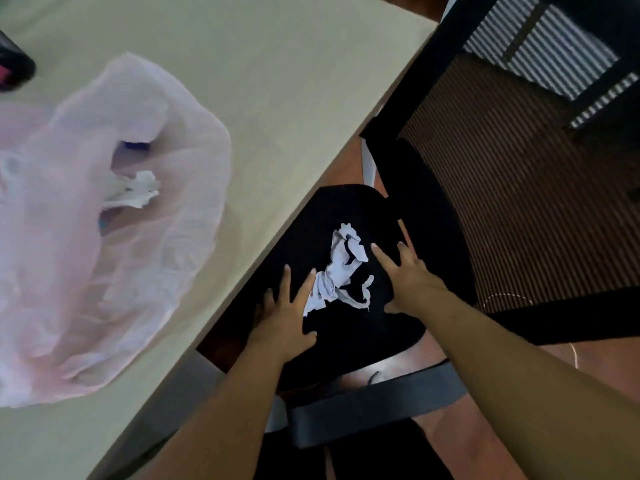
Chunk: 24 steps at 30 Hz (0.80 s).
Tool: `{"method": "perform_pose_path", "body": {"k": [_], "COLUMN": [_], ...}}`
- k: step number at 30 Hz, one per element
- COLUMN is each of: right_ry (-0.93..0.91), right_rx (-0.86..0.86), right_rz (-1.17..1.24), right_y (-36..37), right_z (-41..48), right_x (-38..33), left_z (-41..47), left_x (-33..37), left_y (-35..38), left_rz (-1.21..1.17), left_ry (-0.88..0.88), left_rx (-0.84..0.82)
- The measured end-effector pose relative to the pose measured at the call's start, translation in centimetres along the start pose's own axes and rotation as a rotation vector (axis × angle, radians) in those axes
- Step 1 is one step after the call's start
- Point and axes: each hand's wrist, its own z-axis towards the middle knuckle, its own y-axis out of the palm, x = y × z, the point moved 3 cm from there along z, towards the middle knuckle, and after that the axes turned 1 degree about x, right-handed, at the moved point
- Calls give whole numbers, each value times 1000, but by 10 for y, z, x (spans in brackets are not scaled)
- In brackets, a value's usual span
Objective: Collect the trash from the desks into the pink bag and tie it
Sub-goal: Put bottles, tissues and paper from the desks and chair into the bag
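Left grip (287, 317) and right grip (412, 277), both wide: fingers straight and spread, palms down over the black chair seat (367, 334), holding nothing. Between the two grips lies a crumpled white paper (341, 268), with a thin torn strip trailing from its near end toward the right grip. The left grip's index fingertip meets the paper's lower left edge. The right grip's index fingertip lies just beside its upper right corner. Whether either presses the paper cannot be told. Nearer the person than the grips, a grey armrest (374, 400) shows between the forearms. Beyond and right of the right grip rises the chair's mesh backrest (519, 209). Left of the left grip runs the edge of the pale bench (277, 98), which hides part of the seat. On the bench, well apart to the left of the grips, lies the pink bag (104, 271). It is translucent and its mouth gapes, with a second wad of white paper (133, 192) and a small blue item (135, 145) showing at the opening. A dark object (14, 67), blurred, sits on the bench beyond the bag.
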Motion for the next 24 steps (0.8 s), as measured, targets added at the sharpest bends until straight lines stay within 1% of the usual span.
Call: {"method": "perform_pose_path", "body": {"k": [5,6,8,10,13,15,17,19,20,22,24], "right_ry": [-57,-62,-54,-68,-176,-229,-187,-108,-94,-148,-244], "right_rx": [-118,-140,-137,-99,5,82,165,289,359,442,382], "right_rz": [15,55,231,379,373,392,435,503,534,554,502], "right_y": [38,51,80,107,134,133,121,100,89,72,65], "right_z": [71,80,92,96,100,103,109,117,121,130,141], "right_x": [-7,-8,-10,-9,-3,2,11,21,23,20,10], "left_z": [70,81,98,109,118,122,124,126,126,127,132], "left_x": [-2,-1,-2,-6,-15,-21,-25,-27,-26,-25,-22], "left_y": [44,49,56,64,76,81,83,83,83,83,82], "left_rz": [24,29,17,-35,-71,-109,-200,-289,-298,-230,-139], "left_ry": [45,56,75,93,75,46,11,1,4,19,42], "left_rx": [-57,-67,-81,-97,-73,-39,-6,36,52,113,187]}}
